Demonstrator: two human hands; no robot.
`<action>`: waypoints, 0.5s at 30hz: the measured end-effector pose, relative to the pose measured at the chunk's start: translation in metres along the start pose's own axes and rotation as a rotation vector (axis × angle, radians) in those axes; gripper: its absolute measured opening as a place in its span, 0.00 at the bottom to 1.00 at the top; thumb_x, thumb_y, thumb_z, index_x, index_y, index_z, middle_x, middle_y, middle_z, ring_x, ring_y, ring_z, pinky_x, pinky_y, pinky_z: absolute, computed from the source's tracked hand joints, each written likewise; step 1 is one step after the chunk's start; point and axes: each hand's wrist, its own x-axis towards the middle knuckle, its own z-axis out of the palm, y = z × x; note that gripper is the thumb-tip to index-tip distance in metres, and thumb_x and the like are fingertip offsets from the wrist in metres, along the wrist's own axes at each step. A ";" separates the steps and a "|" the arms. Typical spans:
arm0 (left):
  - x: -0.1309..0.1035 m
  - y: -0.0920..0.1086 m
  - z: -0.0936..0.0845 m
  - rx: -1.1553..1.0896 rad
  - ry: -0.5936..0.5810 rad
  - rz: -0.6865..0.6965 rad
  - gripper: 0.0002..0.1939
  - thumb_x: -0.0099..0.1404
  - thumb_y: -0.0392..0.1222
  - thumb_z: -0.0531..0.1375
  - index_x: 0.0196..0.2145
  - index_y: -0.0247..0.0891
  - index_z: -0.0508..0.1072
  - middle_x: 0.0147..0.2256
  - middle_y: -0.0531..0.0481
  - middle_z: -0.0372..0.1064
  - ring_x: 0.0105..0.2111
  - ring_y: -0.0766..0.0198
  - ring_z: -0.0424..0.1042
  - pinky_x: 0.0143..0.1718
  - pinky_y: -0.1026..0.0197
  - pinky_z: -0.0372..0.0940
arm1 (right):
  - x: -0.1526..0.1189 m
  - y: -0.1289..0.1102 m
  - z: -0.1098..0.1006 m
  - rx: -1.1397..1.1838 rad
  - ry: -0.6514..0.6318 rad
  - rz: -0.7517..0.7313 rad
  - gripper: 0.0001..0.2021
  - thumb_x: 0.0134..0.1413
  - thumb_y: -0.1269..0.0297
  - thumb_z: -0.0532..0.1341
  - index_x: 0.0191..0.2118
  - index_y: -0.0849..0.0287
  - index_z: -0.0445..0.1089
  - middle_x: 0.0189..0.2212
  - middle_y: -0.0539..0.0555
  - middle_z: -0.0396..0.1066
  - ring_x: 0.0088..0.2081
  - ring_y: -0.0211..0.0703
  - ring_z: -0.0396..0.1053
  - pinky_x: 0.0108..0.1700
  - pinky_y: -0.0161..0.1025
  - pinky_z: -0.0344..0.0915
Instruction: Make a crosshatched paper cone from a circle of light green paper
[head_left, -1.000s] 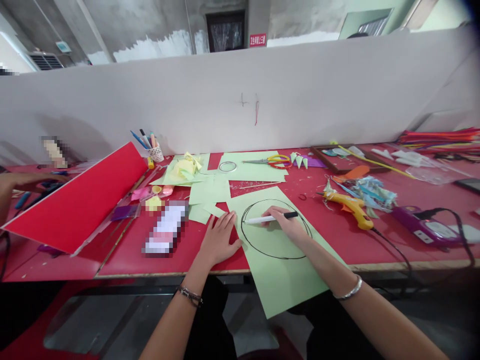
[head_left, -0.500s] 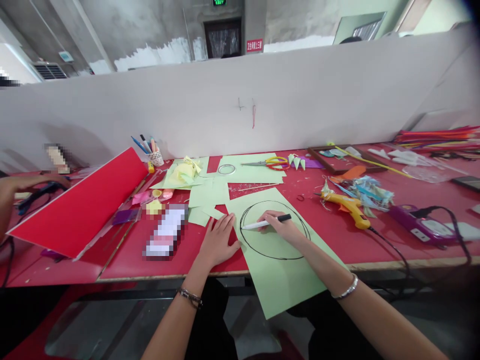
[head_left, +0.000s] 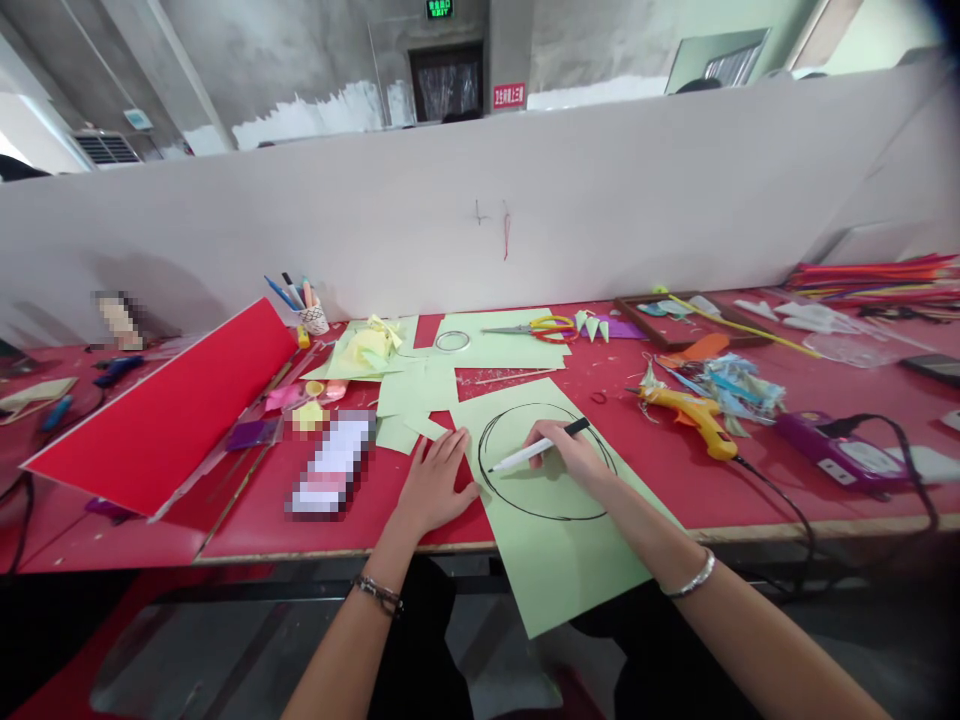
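Observation:
A sheet of light green paper lies at the table's front, its near corner hanging past the edge. A large black circle, drawn in several overlapping lines, is on it. My right hand is closed round a white marker with a black end, its tip at the circle's left side. My left hand rests flat with fingers out at the sheet's left edge. Left of that hand lies a phone with a blurred screen. Smaller green paper pieces are just beyond my left fingers.
On the right are a yellow glue gun with its cord and a purple power strip. Scissors and a wire coil lie farther back. A red board leans at left. A pale partition stands behind the table.
The marker tip has moved slightly down along the circle's left side, and its black end has risen a little. At far left, another person's hand has gone from view. My left hand stays put.

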 end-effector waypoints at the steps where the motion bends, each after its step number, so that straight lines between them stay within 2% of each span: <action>1: 0.000 -0.001 0.001 -0.008 0.009 0.007 0.32 0.59 0.49 0.49 0.59 0.41 0.47 0.60 0.49 0.45 0.59 0.56 0.45 0.58 0.48 0.38 | 0.000 0.000 0.000 0.003 0.006 -0.011 0.17 0.51 0.64 0.47 0.19 0.58 0.67 0.14 0.49 0.66 0.21 0.36 0.63 0.26 0.33 0.59; 5: -0.001 -0.002 0.001 -0.076 0.104 -0.013 0.29 0.59 0.48 0.51 0.56 0.39 0.51 0.58 0.43 0.49 0.57 0.54 0.48 0.57 0.48 0.43 | 0.001 0.001 0.001 0.016 0.032 -0.051 0.15 0.52 0.61 0.48 0.23 0.58 0.67 0.19 0.50 0.68 0.22 0.37 0.64 0.28 0.34 0.60; 8: -0.008 0.005 -0.001 -0.177 0.257 -0.091 0.22 0.61 0.46 0.49 0.51 0.36 0.57 0.52 0.40 0.55 0.54 0.55 0.53 0.54 0.51 0.51 | 0.005 0.007 0.002 -0.002 0.117 -0.059 0.14 0.52 0.58 0.48 0.25 0.58 0.67 0.21 0.51 0.68 0.24 0.38 0.65 0.29 0.35 0.61; 10: -0.016 0.013 -0.002 -0.222 0.310 -0.131 0.19 0.63 0.46 0.47 0.49 0.37 0.59 0.49 0.41 0.57 0.52 0.56 0.55 0.52 0.53 0.54 | 0.008 0.011 0.003 -0.024 0.181 -0.057 0.14 0.52 0.56 0.48 0.25 0.57 0.66 0.21 0.51 0.68 0.24 0.39 0.66 0.30 0.36 0.62; 12: -0.025 0.023 -0.001 -0.213 0.277 -0.153 0.19 0.64 0.48 0.45 0.49 0.37 0.59 0.49 0.41 0.58 0.51 0.56 0.56 0.52 0.52 0.54 | 0.010 0.014 0.004 -0.044 0.231 -0.050 0.14 0.51 0.56 0.48 0.25 0.57 0.65 0.21 0.51 0.68 0.25 0.40 0.66 0.31 0.37 0.63; 15: -0.035 0.034 0.001 -0.118 0.148 -0.147 0.24 0.63 0.52 0.44 0.52 0.36 0.58 0.52 0.40 0.57 0.53 0.53 0.54 0.53 0.48 0.52 | 0.009 0.016 0.009 -0.071 0.332 -0.035 0.13 0.51 0.55 0.48 0.27 0.55 0.64 0.22 0.51 0.68 0.26 0.41 0.67 0.33 0.38 0.63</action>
